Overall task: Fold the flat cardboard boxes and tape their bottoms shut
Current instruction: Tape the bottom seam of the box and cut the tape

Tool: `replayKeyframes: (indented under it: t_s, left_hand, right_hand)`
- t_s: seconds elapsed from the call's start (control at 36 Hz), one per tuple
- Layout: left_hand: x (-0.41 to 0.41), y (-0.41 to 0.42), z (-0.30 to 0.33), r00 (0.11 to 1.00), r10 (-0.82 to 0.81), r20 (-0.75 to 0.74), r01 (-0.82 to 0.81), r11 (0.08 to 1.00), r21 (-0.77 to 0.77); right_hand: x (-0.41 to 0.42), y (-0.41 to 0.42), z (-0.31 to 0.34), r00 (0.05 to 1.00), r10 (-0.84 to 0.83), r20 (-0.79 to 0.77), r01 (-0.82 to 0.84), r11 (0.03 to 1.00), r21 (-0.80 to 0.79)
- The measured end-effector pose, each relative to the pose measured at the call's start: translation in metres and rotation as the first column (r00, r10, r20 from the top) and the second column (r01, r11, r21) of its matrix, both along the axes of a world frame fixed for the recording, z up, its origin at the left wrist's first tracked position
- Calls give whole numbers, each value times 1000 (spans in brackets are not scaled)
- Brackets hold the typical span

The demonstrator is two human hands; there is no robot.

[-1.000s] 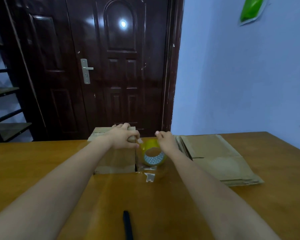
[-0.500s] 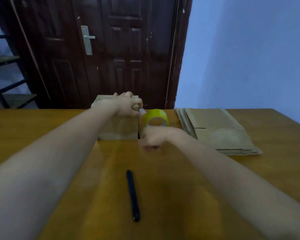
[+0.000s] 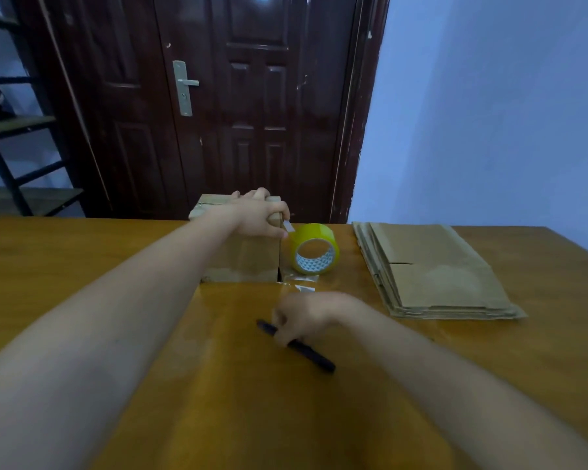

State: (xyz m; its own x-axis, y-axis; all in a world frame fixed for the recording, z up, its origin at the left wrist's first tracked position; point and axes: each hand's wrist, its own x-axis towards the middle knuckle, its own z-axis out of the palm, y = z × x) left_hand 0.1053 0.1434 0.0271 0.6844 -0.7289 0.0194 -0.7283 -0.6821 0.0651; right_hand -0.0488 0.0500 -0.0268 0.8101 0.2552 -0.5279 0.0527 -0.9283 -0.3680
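A big brown wooden table is holding everything. A folded-up cardboard box is standing on it near the far edge. A yellow roll of tape is sitting just beside the box, on its right. Little clear bits of tape are lying in front of the roll. A pile of flat cardboard boxes is lying further right. A black pen is lying nearer, in the middle.

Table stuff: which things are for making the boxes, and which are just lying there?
For the job: folded box, tape roll, stack of flat boxes, black pen-like tool.
Just lying there: tape scraps, door, shelf.
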Motion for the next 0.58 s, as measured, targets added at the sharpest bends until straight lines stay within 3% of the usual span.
replayKeyframes:
  t_s: [0.06,0.11,0.17,0.22,0.28,0.36,0.58]
  left_hand:
    - [0,0,1,1000,3,-9,-3,1000,-5]
    - [-1,1,2,1000,5,-10,-5,1000,-2]
    - [0,0,2,1000,4,-3,-4,1000,-2]
    - [-1,0,1,1000,1,0,-1,1000,-7]
    - [0,0,0,1000,0,6,0,1000,-9]
    - [0,-1,0,1000,2,17,-2,1000,-9]
    - [1,-2,0,999,16,35,-17,999,32]
  right_hand:
    - [3,-25,13,997,-78,-10,79,980,185]
    - [6,-50,23,981,-187,46,151,897,415]
    - [7,-69,29,938,-340,59,200,676,709]
    - [11,-83,27,859,-507,68,183,428,885]
    - [19,-91,19,749,-656,86,146,291,946]
    - [30,-94,4,670,-738,82,90,190,978]
    - [47,-77,-14,576,-815,60,55,112,992]
